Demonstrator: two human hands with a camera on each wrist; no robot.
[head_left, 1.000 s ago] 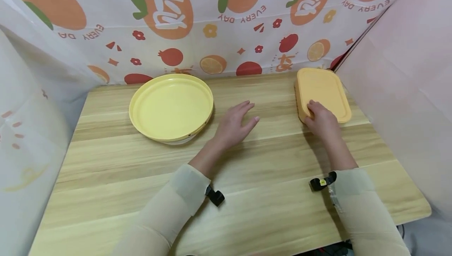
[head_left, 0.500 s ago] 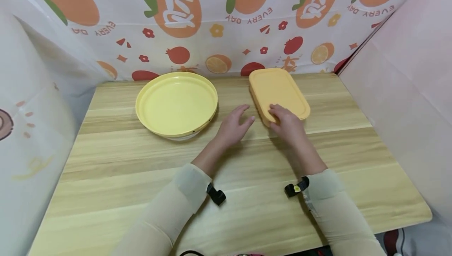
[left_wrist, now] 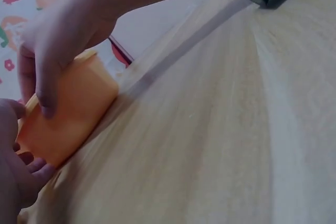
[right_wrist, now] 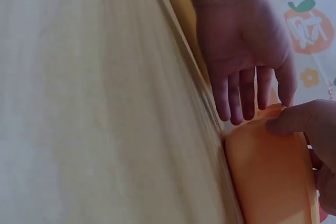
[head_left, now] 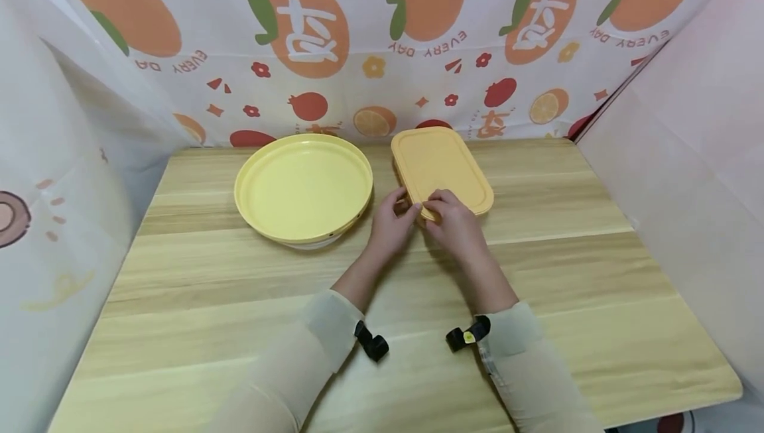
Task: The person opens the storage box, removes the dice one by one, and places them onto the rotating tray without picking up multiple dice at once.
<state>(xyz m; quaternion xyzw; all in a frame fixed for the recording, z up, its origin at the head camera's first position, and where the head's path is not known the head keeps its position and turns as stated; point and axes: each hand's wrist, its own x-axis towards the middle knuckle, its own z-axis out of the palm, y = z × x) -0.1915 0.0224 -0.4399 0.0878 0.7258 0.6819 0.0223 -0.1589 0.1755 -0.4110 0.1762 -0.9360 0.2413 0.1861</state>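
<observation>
Table [head_left: 179, 300] bears the box [head_left: 444, 166]; right hand [head_left: 458, 226] pinches its near-left corner; left hand [head_left: 390, 227] touches there by thumb, fingers slightly apart.

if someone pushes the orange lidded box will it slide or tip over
The orange box would likely slide rather than tip, being low and broad-based. Its surface looks smooth, so it may be slightly slippery. It probably keeps its shape, with straight sides and a rimmed lid; its contents are hidden.
</observation>
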